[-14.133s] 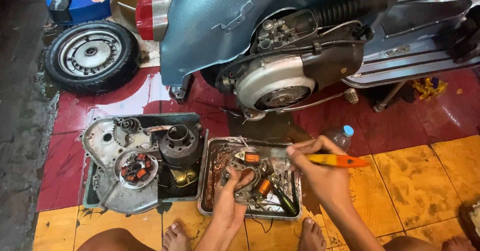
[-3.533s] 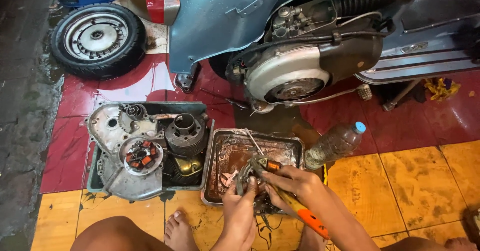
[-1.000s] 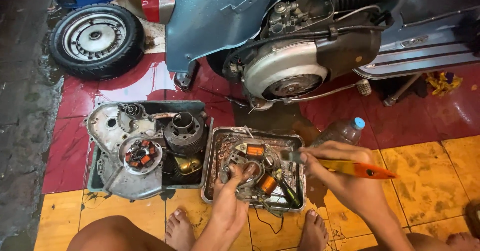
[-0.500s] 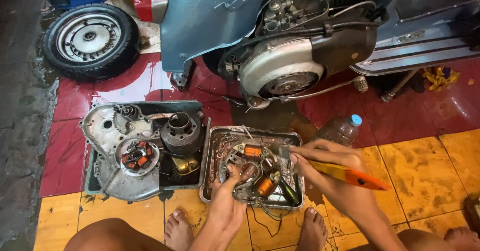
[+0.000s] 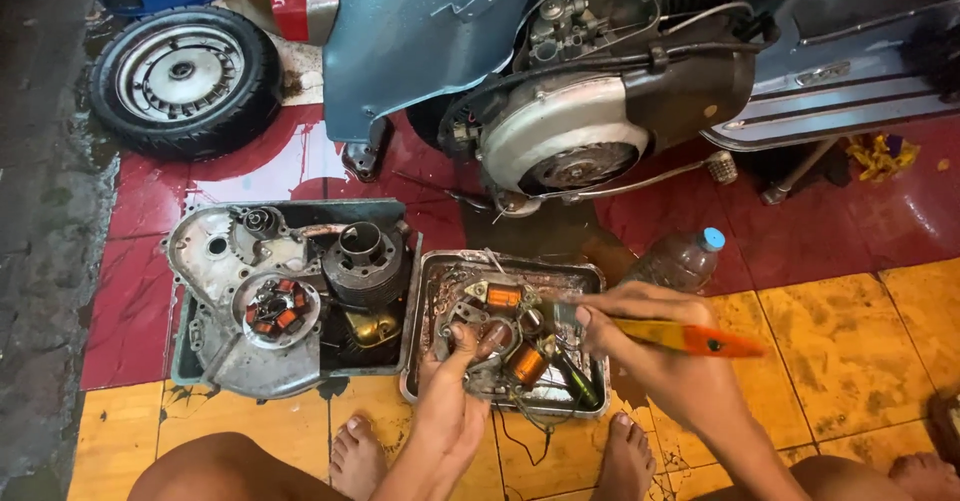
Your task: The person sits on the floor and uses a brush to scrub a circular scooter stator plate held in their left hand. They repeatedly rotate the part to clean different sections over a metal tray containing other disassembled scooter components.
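The head view looks down on a tiled floor (image 5: 850,351) with red and yellow tiles, wet and stained in many places. At the far left a loose wheel (image 5: 183,79) with a black tyre lies flat on the floor, well apart from the hands. Nearer, a dark tray (image 5: 190,366) holds an engine case (image 5: 225,291) with a small coil plate inside, and a ribbed cylinder (image 5: 362,261) stands upright in the same tray. Just beside it, to the right, a rusty metal tray (image 5: 425,296) holds the stator plate (image 5: 500,336), a round part with orange copper coils and thin wires. The left hand (image 5: 450,401) comes from below and pinches the near left edge of the stator plate, with the thumb on top of it. The right hand (image 5: 650,346) is closed around a brush (image 5: 690,338) with a yellow and orange handle; the handle points to the right, and the tip reaches to the left over the stator plate, but I cannot tell if it touches. Behind the right hand a plastic bottle (image 5: 680,259) with a blue cap lies tilted on the floor. Above the trays stands a blue-grey scooter (image 5: 420,31), its engine (image 5: 570,146) open to view. Two bare feet rest at the near edge of the trays.
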